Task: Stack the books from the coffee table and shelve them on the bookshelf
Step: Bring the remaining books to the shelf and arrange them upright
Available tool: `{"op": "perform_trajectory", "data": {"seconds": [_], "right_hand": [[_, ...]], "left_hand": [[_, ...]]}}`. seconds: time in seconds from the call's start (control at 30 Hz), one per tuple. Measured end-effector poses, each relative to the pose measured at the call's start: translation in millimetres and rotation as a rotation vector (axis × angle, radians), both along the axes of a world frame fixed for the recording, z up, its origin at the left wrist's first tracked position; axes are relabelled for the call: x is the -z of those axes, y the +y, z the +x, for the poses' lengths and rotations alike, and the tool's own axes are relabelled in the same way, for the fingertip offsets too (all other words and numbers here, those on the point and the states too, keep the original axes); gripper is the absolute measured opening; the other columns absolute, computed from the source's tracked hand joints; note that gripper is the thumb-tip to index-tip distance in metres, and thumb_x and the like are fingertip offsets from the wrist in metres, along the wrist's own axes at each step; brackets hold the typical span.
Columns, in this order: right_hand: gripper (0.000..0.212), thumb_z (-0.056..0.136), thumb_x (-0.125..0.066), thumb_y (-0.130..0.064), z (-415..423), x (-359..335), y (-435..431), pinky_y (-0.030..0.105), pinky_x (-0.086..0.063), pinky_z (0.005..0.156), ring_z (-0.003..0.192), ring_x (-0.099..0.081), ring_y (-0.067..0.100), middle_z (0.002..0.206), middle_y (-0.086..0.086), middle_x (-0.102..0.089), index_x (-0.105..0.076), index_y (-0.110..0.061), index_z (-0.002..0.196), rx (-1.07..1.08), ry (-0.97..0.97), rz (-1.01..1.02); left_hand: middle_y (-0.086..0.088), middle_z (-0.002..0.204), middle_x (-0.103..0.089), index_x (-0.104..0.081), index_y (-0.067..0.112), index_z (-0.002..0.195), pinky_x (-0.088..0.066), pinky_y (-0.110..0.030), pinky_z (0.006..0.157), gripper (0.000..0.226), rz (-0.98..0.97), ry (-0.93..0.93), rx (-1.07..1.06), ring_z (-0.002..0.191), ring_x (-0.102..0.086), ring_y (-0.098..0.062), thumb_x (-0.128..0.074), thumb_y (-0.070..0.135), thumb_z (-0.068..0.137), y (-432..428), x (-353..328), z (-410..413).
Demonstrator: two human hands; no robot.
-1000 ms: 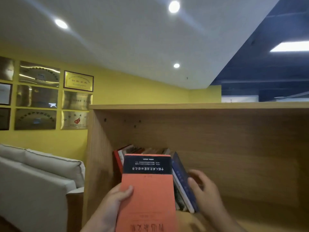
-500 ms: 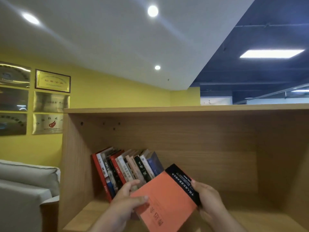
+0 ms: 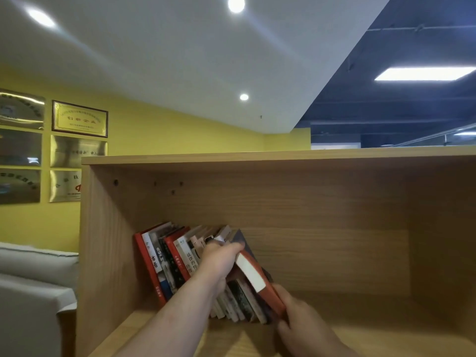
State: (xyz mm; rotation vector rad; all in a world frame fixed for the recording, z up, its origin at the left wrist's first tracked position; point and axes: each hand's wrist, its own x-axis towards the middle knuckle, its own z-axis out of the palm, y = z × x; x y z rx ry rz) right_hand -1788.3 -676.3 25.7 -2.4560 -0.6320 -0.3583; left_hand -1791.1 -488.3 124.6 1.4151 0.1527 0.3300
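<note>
Aslant, orange book (image 3: pixel 251 273), fingers (image 3: pixel 233 247) at both ends

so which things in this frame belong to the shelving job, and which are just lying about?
Job:
- orange book, left hand gripping its top, right hand holding its lower corner
- row of leaning books
- bookshelf

Just there:
- wall plaques
- sofa
- ceiling lights
</note>
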Motion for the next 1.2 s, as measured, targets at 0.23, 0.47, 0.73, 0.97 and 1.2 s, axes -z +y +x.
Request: {"op": "perform_trajectory", "data": {"seconds": [0.23, 0.47, 0.73, 0.97, 1.2], "right_hand": [[0.03, 0.089, -0.046, -0.055, 37.9, -2.8, 12.7, 0.03, -0.057, 0.074, 0.074, -0.065, 0.006, 0.077, -0.013, -0.063, -0.059, -0.033, 0.106, 0.196, 0.058, 0.105], [0.071, 0.078, -0.048, -0.081, 65.1, -6.0, 25.0, 0.015, -0.045, 0.074, 0.092, -0.056, -0.013, 0.107, -0.038, -0.055, -0.023, -0.066, 0.142, -0.023, 0.29, 0.146], [0.069, 0.096, -0.027, -0.071, 86.6, 11.6, 45.9, 0.041, -0.019, 0.122, 0.151, -0.022, 0.026, 0.165, -0.006, -0.024, -0.005, -0.047, 0.157, 0.076, 0.321, 0.163], [0.071, 0.096, -0.041, -0.064, 92.5, 13.9, 69.7, 0.035, -0.023, 0.121, 0.143, -0.035, 0.012, 0.16, -0.012, -0.032, -0.01, -0.046, 0.158, -0.085, 0.39, 0.404], [0.094, 0.089, -0.069, -0.049, 94.5, 14.1, 116.1, 0.038, -0.026, 0.121, 0.134, -0.046, 0.014, 0.151, -0.008, -0.045, -0.01, -0.034, 0.161, -0.219, 0.527, 0.641]], "left_hand": [[-0.008, 0.084, -0.073, -0.065, 0.02, 0.093, -0.058, -0.037, 0.061, 0.016, 0.078, -0.115, -0.309, 0.067, -0.07, -0.02, -0.062, 0.036, 0.093, 67.1, 49.3, -8.6], [0.003, 0.108, -0.066, -0.053, 0.018, 0.129, -0.048, -0.045, 0.095, 0.062, 0.087, 0.078, -0.281, 0.107, -0.064, -0.025, -0.084, 0.027, 0.076, 139.2, 97.8, 10.3], [0.002, 0.099, -0.076, -0.058, 0.023, 0.113, -0.056, -0.031, 0.07, 0.066, -0.001, -0.079, -0.295, 0.093, -0.072, -0.017, -0.094, 0.023, 0.058, 138.0, 109.6, 52.9], [0.005, 0.101, -0.072, -0.054, 0.028, 0.11, -0.059, -0.04, 0.08, 0.066, 0.113, -0.127, -0.418, 0.09, -0.07, -0.015, -0.095, 0.029, 0.058, 145.7, 103.6, 55.3], [0.009, 0.094, -0.067, -0.045, 0.029, 0.109, -0.052, -0.028, 0.063, 0.073, 0.274, -0.167, -0.534, 0.083, -0.068, -0.009, -0.094, 0.038, 0.056, 161.1, 87.8, 55.0]]}}
